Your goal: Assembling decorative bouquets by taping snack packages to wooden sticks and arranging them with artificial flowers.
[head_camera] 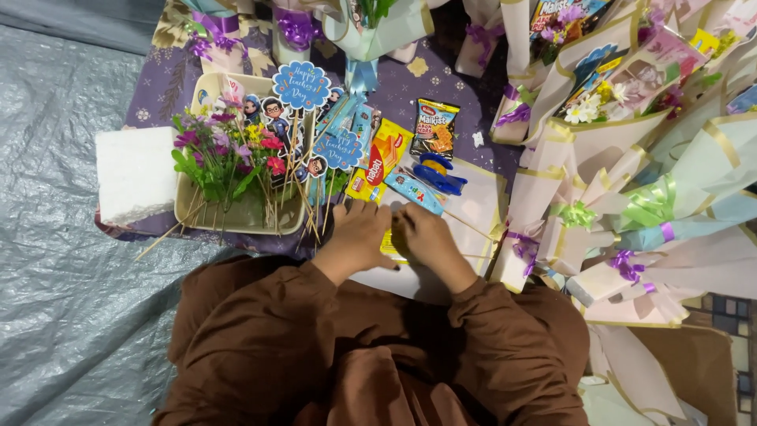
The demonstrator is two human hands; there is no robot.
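1. Left hand [359,237] and right hand [426,237] side by side, knuckles up, fingers curled down and pressed together onto a small yellow packet [389,244]; only a sliver of yellow visible between and under the hands.
2. Exact grip hidden by the backs of the hands: both on the packet, but pinching or merely pressing cannot be told.
3. Beneath the hands, a sheet of pale wrapping paper [473,207], spread flat and not yet rolled.
4. Just beyond the fingertips, a loose row of snacks: a yellow and red wafer pack [377,162], a light blue candy bar [414,192], and farther out a dark snack bag [434,126].
5. Blue scissors [438,175] beyond the right hand, lying untouched on the paper's far part.
6. Thin wooden skewers [471,229] running out from under the right hand toward its outer side.
7. Beyond the left hand, a tray [203,213] of artificial flowers [225,154] and cartoon paper toppers on sticks [303,87]; outside that, a white foam block [136,175].
8. Outward of the right hand, many finished bouquets [631,173], wrapped in cream paper and tied with ribbon, piled close together.
9. Judged from this: plenty done already, the present bundle only at its first stage, with snacks unmounted, flowers and toppers not added, paper unwrapped, ribbon untied.
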